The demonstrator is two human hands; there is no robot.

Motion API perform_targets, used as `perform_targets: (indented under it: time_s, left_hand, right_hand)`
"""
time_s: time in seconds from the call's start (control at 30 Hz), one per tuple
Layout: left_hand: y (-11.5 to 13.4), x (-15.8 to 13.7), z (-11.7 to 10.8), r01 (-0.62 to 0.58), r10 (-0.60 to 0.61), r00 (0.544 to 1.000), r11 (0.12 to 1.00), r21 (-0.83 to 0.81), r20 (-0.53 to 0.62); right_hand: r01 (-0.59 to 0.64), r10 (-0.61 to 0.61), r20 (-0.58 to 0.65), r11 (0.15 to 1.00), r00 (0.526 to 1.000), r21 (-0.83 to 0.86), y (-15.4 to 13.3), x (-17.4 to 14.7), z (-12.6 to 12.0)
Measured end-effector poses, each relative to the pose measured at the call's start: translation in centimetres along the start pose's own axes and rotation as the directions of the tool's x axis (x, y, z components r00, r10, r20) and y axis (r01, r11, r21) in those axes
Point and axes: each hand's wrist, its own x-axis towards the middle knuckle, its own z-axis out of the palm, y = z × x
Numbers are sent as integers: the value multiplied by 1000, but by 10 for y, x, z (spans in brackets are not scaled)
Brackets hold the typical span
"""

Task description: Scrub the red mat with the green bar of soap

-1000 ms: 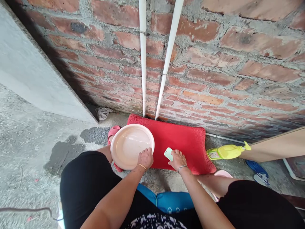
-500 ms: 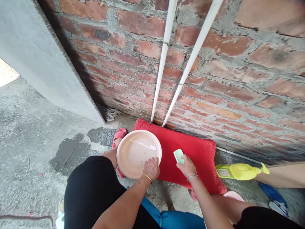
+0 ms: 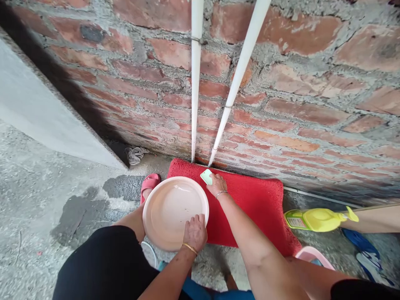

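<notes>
A wide pale pink basin (image 3: 171,204) with some water in it is at the left end of a red mat (image 3: 246,208). My left hand (image 3: 195,233) grips the basin's near right rim, fingers curled over inside. My right hand (image 3: 216,184) reaches to the mat's far edge, closed around a small pale green scrub brush (image 3: 206,176). The brush rests on or just above the mat, right of the basin; its underside is hidden.
A brick wall (image 3: 175,100) with two white pipes (image 3: 196,83) rises behind the mat. A yellow pump bottle (image 3: 318,219) lies to the right, near a pink tub (image 3: 314,255) and blue flip-flops (image 3: 362,248). A grey slab (image 3: 59,108) leans at left.
My right hand has carried the brush from the middle of the mat to its far left edge, beside the basin. My left hand keeps hold of the basin rim.
</notes>
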Motion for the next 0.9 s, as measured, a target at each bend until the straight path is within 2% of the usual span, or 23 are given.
perform_targets:
  time_s: [0.1, 0.17, 0.23, 0.27, 0.33, 0.37, 0.4, 0.43, 0.5, 0.6, 0.67, 0.73, 0.8, 0.83, 0.9]
  left_hand:
    - [0, 0, -2, -9, 9, 1000, 1000, 10, 9]
    - [0, 0, -3, -10, 10, 1000, 1000, 18, 12]
    - [0, 0, -3, -9, 8, 1000, 1000, 23, 11]
    - [0, 0, -3, -11, 11, 1000, 1000, 22, 8]
    - [0, 0, -3, -15, 15, 1000, 1000, 19, -1]
    - [0, 0, -2, -16, 16, 1000, 1000, 18, -8]
    - [0, 0, -2, -15, 16, 1000, 1000, 20, -16]
    - [0, 0, -2, -13, 14, 1000, 1000, 23, -24]
    - [0, 0, -2, -14, 15, 999, 999, 30, -36]
    - [0, 0, -3, -25, 27, 999, 999, 45, -36]
    - [-1, 0, -3, -27, 29, 999, 998, 64, -36]
    - [-2, 1, -2, -33, 37, 998, 996, 84, -47]
    - [-3, 1, -1, -47, 54, 997, 994, 97, -64]
    - [-4, 1, 0, -53, 60, 996, 994, 100, -68]
    - [-4, 2, 1, -60, 67, 996, 993, 103, -66]
  right_hand:
    - [-24, 24, 12, 999, 1000, -22, 34, -3, -2]
    - [-77, 77, -1, 996, 997, -39, 75, -16, -9]
    - [-210, 209, -27, 976, 978, -49, 123, -35, -19]
    - [-311, 309, -45, 949, 950, -46, 147, -46, -25]
    - [-533, 529, -94, 846, 843, -16, 185, -66, -34]
    - [-612, 609, -110, 791, 785, 9, 197, -73, -38]
    - [-655, 653, -121, 755, 747, 34, 202, -77, -41]
    - [-658, 659, -128, 751, 741, 55, 200, -78, -42]
    - [-569, 574, -138, 818, 807, 78, 178, -69, -43]
    - [-368, 376, -129, 926, 918, 83, 113, -39, -38]
    - [-250, 257, -91, 965, 962, 77, 69, -16, -36]
    - [-156, 159, -54, 987, 986, 46, 39, 4, -35]
    - [-119, 120, -26, 993, 992, 9, 31, 17, -35]
    - [-124, 124, -15, 992, 992, -9, 36, 21, -36]
    - [-159, 159, -2, 987, 987, -38, 63, 19, -38]
